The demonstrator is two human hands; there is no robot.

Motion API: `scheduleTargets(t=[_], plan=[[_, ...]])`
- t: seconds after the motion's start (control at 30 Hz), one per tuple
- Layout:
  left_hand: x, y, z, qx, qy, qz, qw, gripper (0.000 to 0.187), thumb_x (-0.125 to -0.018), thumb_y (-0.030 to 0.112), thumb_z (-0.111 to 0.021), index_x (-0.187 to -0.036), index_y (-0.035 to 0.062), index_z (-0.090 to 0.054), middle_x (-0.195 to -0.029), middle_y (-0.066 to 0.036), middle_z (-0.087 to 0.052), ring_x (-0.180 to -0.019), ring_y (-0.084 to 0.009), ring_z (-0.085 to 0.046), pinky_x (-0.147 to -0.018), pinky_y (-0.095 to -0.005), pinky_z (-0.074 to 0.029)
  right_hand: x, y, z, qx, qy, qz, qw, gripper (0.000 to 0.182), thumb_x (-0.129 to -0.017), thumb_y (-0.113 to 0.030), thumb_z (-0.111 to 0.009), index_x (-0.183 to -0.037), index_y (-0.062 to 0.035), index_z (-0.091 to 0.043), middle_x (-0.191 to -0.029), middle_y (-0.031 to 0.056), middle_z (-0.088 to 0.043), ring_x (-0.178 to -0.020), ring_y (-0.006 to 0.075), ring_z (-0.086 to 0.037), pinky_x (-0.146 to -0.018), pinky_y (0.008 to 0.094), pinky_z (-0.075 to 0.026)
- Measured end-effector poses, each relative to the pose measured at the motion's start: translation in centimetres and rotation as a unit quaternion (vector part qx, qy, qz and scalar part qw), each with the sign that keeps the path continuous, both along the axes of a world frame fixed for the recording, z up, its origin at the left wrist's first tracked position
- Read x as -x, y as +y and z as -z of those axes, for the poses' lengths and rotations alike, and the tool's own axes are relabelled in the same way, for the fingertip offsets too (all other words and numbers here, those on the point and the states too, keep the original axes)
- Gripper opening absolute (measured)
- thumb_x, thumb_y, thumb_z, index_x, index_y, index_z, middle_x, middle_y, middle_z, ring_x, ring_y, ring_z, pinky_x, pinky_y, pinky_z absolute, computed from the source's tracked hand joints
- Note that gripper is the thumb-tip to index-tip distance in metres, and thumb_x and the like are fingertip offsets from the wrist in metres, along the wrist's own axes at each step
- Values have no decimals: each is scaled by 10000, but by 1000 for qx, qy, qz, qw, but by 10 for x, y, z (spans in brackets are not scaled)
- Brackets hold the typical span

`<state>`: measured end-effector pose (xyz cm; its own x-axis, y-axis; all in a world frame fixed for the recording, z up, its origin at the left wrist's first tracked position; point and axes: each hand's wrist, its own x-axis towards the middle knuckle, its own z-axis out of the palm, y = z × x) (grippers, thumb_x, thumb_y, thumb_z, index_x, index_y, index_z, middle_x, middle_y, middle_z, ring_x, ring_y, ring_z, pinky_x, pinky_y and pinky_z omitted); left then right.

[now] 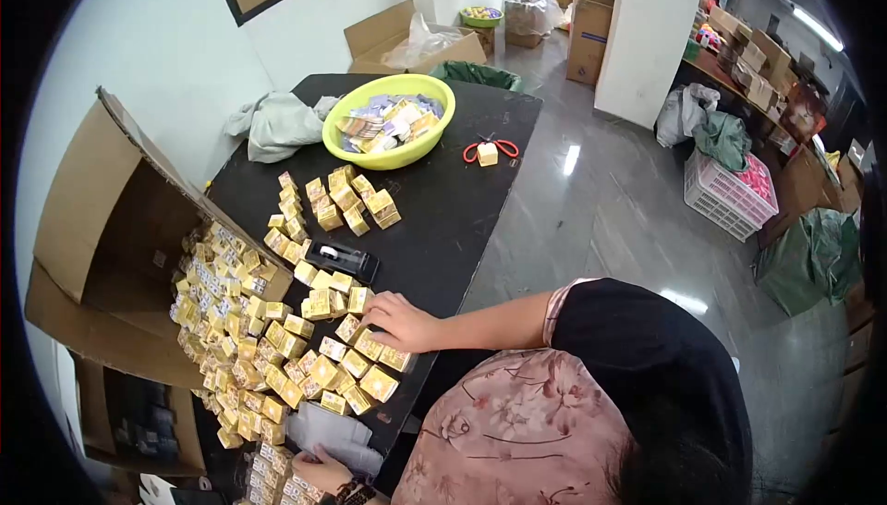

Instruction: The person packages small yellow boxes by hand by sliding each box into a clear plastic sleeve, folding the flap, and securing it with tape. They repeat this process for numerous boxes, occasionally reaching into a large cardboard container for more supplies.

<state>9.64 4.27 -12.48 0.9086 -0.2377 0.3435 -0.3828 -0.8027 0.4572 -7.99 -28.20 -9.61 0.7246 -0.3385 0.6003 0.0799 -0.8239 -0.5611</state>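
Many small yellow boxes (323, 371) lie piled on the black table (434, 219), spilling from a tipped cardboard box (69, 219). My right hand (404, 322) rests on boxes at the pile's right side, fingers bent and pressed together; what they grip is hidden. My left hand (321, 471), with a dark beaded bracelet, is at the bottom beside rows of boxes (270, 473) and clear plastic bags (334, 438); its fingers are partly hidden. A black tape dispenser (343, 261) stands above the pile, near grouped boxes (351, 198).
A yellow-green basin (443, 126) of cards or packets stands at the table's far end, beside a grey cloth (282, 126). Red-handled scissors (491, 149) lie near the far right edge with one small box. Beyond are an open carton (383, 32), a pillar (651, 34) and a white crate (725, 195).
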Motion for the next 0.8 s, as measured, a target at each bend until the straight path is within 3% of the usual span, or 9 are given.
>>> scheduleTargets(t=[0.2, 0.3, 0.4, 0.5, 0.57, 0.63, 0.67, 0.73, 0.8], plan=[[4, -5, 5, -114, -13, -54, 992, 643, -880, 447, -647, -1181, -100, -494, -1137, -295, -521, -1024, -423, -545, -836, -483, -477, -10, 30, 1, -5, -37, -63, 997, 249, -884, -187, -630, -1080, -58, -545, -1158, 142, -475, -1129, 338, -452, -976, 450, -372], [5, -16, -11, -205, 131, -96, 965, 625, -870, 467, -653, -1103, -92, -495, -1145, -294, -502, -1026, -421, -533, -816, -486, -466, -9, 37, -6, -6, -38, -82, 996, 240, -886, -175, -632, -1068, -52, -536, -1167, 148, -474, -1140, 337, -451, -971, 452, -372], [17, -19, -22, -108, 31, -42, 993, 596, -860, 475, -667, -1006, -71, -477, -1074, -290, -549, -949, -430, -563, -771, -518, -456, -4, 38, -13, 12, -44, -109, 993, 226, -881, -165, -632, -1038, -45, -524, -1175, 149, -461, -1132, 341, -446, -957, 445, -373], [20, -20, -24, 137, 30, -25, 990, 388, -935, 303, -635, -975, -38, -454, -700, -125, -444, -664, -326, -489, -644, -412, -461, -2, 39, -16, 3, -43, -116, 992, 222, -895, -172, -626, -1039, -42, -519, -1145, 147, -473, -1094, 333, -467, -930, 428, -396], [38, -29, -56, 147, 38, -12, 988, 290, -967, 215, -595, -1045, -32, -466, -707, -78, -412, -661, -264, -459, -609, -337, -445, -6, 46, -17, -60, -41, -152, 986, 223, -917, -189, -606, -1055, -35, -521, -1115, 151, -482, -1071, 327, -479, -915, 420, -406], [13, -8, -27, 324, 39, 114, 938, 317, -969, 192, -594, -1144, -39, -466, -766, -74, -514, -693, -238, -502, -606, -335, -451, -15, 64, -20, -126, -21, -199, 972, 273, -986, -262, -530, -1112, -20, -527, -1025, 142, -553, -912, 267, -572, -803, 370, -480], [0, 3, -15, 294, 127, 116, 940, 407, -976, 164, -577, -1301, -31, -430, -992, -109, -566, -884, -211, -532, -740, -327, -466, -11, 74, -45, -282, 80, -254, 922, 293, -999, -276, -503, -1125, -13, -528, -1009, 133, -583, -854, 238, -602, -763, 349, -502], [111, -73, -121, 319, 69, 164, 931, 519, -976, 184, -572, -1411, -8, -367, -1210, -181, -503, -1068, -264, -512, -904, -370, -432, -30, 100, -35, -512, 159, -361, 763, 308, -1027, -279, -444, -1077, 12, -531, -956, 106, -651, -732, 172, -661, -677, 296, -544], [105, -70, -116, 224, -38, 188, 955, 598, -965, 224, -581, -1464, 22, -319, -1372, -237, -393, -1237, -353, -424, -1031, -428, -344, -26, 103, -47, -490, 141, -370, 776, 299, -1031, -265, -431, -1038, 18, -526, -937, 106, -651, -773, 177, -670, -700, 301, -548]])
